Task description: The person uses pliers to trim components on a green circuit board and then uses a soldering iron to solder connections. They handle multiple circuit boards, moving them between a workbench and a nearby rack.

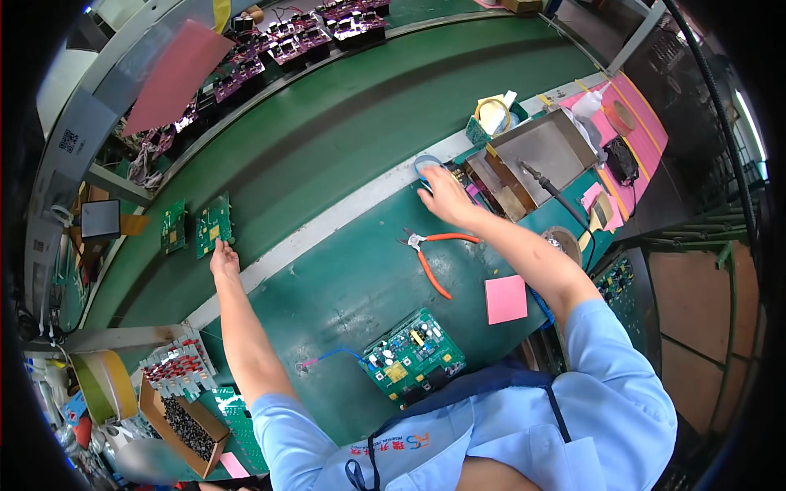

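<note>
left hand (223,262) at 9 o'clock, fingertips on small green circuit board (214,225) on green conveyor belt (344,131), grip unclear | right hand (444,199) at 1 o'clock over round blue tape roll (426,166), grasp not discernible | orange-handled cutters (432,254) on green surface (344,286) at centre

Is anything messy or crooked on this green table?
Nothing looks spilled or broken. The orange-handled cutters lie open and slanted on the bench, and the circuit board near the person sits askew with a blue wire trailing off. The left hand touches a small board on the belt.
</note>
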{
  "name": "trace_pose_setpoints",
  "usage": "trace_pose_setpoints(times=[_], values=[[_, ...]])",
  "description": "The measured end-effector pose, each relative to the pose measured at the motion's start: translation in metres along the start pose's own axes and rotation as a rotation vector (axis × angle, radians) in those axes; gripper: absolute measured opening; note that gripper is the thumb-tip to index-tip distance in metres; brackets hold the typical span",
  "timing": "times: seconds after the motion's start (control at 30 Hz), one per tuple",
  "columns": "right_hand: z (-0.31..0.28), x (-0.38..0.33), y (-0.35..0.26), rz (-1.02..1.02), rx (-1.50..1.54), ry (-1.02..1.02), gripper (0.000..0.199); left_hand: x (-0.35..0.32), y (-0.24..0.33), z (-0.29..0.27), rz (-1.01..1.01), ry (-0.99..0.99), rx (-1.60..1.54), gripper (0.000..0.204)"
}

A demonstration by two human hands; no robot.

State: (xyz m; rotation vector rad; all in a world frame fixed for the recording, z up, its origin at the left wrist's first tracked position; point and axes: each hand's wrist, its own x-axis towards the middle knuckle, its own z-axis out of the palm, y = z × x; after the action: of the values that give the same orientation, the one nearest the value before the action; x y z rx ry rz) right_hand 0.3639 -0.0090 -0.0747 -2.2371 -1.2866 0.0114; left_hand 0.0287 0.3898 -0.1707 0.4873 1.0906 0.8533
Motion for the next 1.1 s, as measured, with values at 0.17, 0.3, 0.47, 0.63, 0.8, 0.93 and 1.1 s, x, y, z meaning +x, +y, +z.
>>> trace_pose_setpoints(times=[0.17,0.3,0.47,0.63,0.8,0.93,1.1], values=[[0.006,0.046,0.007,0.191,-0.301,-0.385,0.026,-0.020,-0.001,0.019,0.085,0.157,0.241,0.010],[0.005,0.062,0.027,0.271,0.009,-0.096,0.018,-0.040,-0.001,0.036,0.079,0.070,0.110,0.033],[-0.072,0.055,0.013,0.622,1.529,-0.036,0.019,-0.053,0.001,0.019,0.207,0.180,0.167,0.029],[-0.151,0.004,0.007,0.077,2.220,-0.169,0.031,-0.065,0.013,0.001,0.171,0.038,0.148,0.029],[-0.208,-0.062,0.002,-0.437,2.283,-0.077,0.048,-0.141,0.009,0.008,0.118,-0.399,0.328,0.030],[-0.201,-0.103,0.005,-0.509,2.412,-0.060,0.049,-0.213,-0.026,0.007,0.069,-0.518,0.544,0.027],[-0.180,-0.134,0.012,-0.168,2.751,-0.063,0.064,-0.230,-0.074,-0.007,-0.008,-0.531,0.565,0.028]])
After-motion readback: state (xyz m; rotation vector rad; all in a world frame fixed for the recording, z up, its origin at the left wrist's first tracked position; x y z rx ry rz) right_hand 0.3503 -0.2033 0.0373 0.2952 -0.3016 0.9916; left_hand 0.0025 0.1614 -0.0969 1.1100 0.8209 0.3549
